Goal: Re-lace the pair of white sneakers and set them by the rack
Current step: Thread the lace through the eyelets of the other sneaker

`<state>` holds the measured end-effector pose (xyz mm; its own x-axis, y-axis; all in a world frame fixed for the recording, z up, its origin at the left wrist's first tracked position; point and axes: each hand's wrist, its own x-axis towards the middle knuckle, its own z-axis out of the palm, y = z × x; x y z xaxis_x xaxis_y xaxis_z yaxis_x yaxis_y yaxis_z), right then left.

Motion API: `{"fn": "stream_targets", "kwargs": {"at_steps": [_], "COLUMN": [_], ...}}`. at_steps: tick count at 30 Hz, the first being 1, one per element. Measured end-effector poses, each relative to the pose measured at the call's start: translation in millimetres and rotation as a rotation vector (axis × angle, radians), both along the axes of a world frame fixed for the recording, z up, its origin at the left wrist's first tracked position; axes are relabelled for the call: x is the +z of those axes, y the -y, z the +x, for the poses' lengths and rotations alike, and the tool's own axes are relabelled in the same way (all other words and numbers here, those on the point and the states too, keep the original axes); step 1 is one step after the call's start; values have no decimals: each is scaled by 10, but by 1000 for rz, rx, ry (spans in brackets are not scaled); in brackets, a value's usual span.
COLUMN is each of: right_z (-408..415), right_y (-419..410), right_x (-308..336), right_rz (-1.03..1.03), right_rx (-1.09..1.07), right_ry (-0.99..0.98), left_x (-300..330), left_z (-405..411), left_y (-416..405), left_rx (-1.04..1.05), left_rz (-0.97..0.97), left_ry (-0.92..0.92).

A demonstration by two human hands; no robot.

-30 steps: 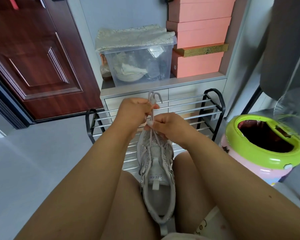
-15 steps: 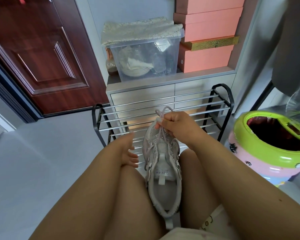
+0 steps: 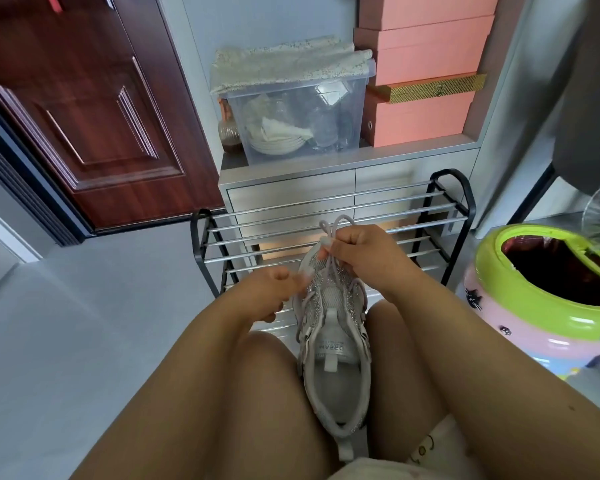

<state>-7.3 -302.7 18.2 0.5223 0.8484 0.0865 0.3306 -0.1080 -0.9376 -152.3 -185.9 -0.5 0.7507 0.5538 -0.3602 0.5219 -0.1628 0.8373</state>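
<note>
One sneaker (image 3: 333, 344) is wedged between the thighs, toe pointing away toward the rack (image 3: 329, 216), apparently to steady it for lacing. The right hand (image 3: 364, 258) pinches the gathered lace (image 3: 331, 230) above the toe, keeping it taut; loops stand just beyond those fingers. The left hand (image 3: 269, 292) holds nothing, fingers loosely curled beside the shoe's left edge. No second sneaker is visible.

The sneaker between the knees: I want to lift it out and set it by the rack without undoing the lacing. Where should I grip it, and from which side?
Probably grip the sneaker at its heel collar, coming down from above. The opening faces up and the heel points toward the body, clear of the knees, while the right hand pinches the laces at the toe end. The left hand looks free to take it.
</note>
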Motion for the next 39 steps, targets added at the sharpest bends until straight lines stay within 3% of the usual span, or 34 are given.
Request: {"fn": "stream_targets", "kwargs": {"at_steps": [4,12,18,23,26,32,39], "right_z": [-12,-29,-36,-43,-36,20,148], "right_y": [7,17,38,26,24,7,-104], "right_x": [-4,4,24,13,4,-27,197], "right_rz": [-8,-17,-25,-24,-20,-3,156], "right_rx": [-8,36,34,42,55,10,-78], "right_ry": [7,-2,44,24,19,-12,-135], "left_x": [11,223,158,132,219,460,475], "left_z": [-20,-33,72,291,493,791,850], "left_y": [53,-25,-47,-139,-318,-424,-417], "left_rx": [-142,-150,276,474,540,412,330], "left_rz": [166,-13,-110,-447,-552,-486,-507], "left_ry": [-9,-114,202,502,576,478,525]}}
